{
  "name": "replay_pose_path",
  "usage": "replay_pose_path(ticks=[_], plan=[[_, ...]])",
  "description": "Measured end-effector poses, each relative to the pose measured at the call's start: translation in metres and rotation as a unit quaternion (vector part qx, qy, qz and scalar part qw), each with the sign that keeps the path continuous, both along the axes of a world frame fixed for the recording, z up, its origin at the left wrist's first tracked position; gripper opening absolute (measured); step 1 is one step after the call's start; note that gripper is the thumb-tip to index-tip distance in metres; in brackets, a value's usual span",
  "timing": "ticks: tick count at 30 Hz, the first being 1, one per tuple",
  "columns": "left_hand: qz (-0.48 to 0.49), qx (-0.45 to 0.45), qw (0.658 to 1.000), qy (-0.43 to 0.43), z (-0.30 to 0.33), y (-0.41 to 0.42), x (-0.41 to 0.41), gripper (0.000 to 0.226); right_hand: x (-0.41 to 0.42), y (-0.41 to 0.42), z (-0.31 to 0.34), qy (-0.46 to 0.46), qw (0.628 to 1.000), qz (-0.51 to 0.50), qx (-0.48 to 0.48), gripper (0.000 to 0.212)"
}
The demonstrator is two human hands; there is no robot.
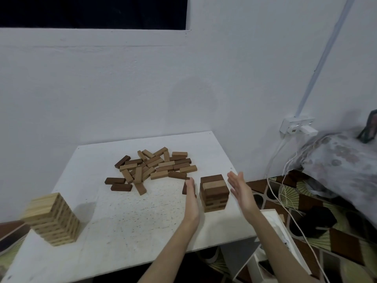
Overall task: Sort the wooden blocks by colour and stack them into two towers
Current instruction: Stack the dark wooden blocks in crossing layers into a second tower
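A short tower of mostly dark brown blocks (214,193) stands near the table's right edge, with a lighter block in its top layer. My left hand (191,199) is flat and open just left of it, my right hand (241,190) flat and open just right of it; neither touches it. A single dark block (184,188) lies partly hidden behind my left hand. A taller tower of light blocks (52,218) stands at the table's near left. A loose pile of mixed light and dark blocks (154,167) lies in the middle towards the wall.
The white table (126,221) sits against a white wall. A wall socket (296,125) with cables hangs at the right. A patterned cushion (342,160) and a patterned floor mat (326,231) lie to the right. A white box (277,225) sits beside the table.
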State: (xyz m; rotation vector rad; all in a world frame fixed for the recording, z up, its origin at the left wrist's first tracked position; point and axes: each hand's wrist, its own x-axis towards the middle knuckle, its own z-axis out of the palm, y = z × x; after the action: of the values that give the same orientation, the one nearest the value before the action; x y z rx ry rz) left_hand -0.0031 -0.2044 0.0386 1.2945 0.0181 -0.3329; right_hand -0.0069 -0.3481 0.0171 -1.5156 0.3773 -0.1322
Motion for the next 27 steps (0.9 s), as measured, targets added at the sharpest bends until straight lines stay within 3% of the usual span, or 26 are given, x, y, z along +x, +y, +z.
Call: replay_pose_path(ticks=[3,9,18,27], plan=[[-0.009,-0.021,1.0,-0.008,-0.006,-0.011,-0.008,0.045,0.0,0.01,-0.013,-0.002,1.0,-0.006,0.019,0.063],[0.001,-0.05,0.999,0.002,-0.021,-0.023,-0.006,0.062,0.001,0.02,-0.013,-0.016,0.999,-0.006,0.043,0.051],[-0.021,-0.062,0.998,0.02,-0.03,-0.029,-0.002,0.064,0.001,0.029,-0.015,-0.019,0.998,0.003,0.054,0.07],[-0.018,-0.069,0.997,0.037,-0.031,-0.034,0.004,0.062,0.001,0.032,-0.011,-0.025,0.996,-0.017,0.082,0.039]])
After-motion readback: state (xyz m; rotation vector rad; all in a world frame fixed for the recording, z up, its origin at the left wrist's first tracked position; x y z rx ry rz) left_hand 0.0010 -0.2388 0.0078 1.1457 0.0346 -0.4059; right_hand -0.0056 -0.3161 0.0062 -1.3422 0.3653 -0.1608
